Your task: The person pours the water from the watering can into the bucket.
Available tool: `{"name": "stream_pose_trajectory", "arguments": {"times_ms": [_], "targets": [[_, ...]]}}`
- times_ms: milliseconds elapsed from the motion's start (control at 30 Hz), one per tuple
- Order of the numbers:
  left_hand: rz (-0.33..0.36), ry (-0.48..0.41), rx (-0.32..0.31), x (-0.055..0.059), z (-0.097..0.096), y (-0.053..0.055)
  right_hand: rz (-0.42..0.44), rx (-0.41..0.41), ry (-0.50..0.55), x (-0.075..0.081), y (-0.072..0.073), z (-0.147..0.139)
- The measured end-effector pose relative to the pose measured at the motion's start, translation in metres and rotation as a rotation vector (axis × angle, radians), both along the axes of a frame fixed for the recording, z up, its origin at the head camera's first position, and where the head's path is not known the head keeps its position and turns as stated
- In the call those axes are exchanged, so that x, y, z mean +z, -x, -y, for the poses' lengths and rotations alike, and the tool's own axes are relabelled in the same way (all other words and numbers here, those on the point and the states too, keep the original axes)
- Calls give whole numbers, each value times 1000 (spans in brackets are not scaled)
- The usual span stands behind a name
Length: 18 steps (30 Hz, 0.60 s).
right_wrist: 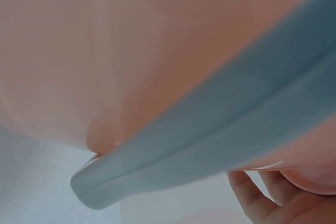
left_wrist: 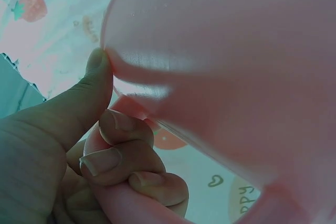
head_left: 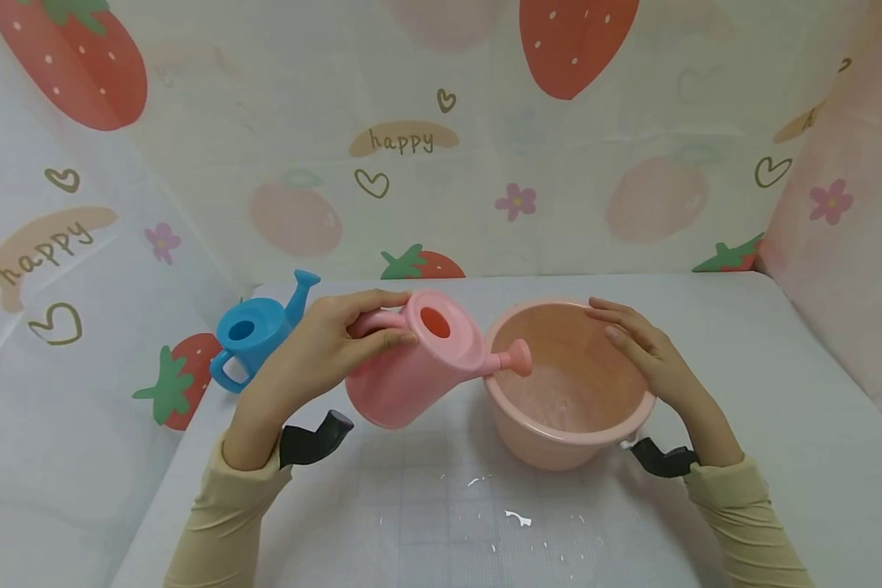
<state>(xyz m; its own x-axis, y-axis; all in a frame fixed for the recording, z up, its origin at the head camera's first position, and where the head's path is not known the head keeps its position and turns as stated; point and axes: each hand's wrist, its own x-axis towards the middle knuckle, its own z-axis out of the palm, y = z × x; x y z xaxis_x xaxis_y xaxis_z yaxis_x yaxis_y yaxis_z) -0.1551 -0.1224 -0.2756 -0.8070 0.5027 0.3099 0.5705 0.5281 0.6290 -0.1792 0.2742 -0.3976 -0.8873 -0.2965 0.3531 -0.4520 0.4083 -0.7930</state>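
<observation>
In the head view, my left hand [head_left: 338,331] grips the handle of a pink watering can [head_left: 412,384]. The can is tilted to the right, clear of the table, its round sprinkler head [head_left: 517,358] over the left rim of a peach-pink bucket [head_left: 544,445]. The left wrist view shows my fingers [left_wrist: 126,156] curled round the handle and the thumb [left_wrist: 94,61] pressed on the can's edge. My right hand [head_left: 650,359] holds the bucket's right rim, thumb on the inner side. A grey bucket handle [right_wrist: 210,135] hangs across the right wrist view.
A blue watering can [head_left: 253,335] stands at the table's back left, behind my left forearm. Wet patches [head_left: 518,518] shine on the table's plastic cover in front of the bucket. A strawberry-print curtain [head_left: 412,204] encloses the back and sides.
</observation>
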Motion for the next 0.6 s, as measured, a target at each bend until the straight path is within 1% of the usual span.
{"name": "stream_pose_trajectory", "arguments": {"times_ms": [433,600], "targets": [[-6,10,4,1,-1,2,2,-16,-15,1,0,1],[-3,2,-14,1,-1,4,1,-21,-19,1,0,1]]}}
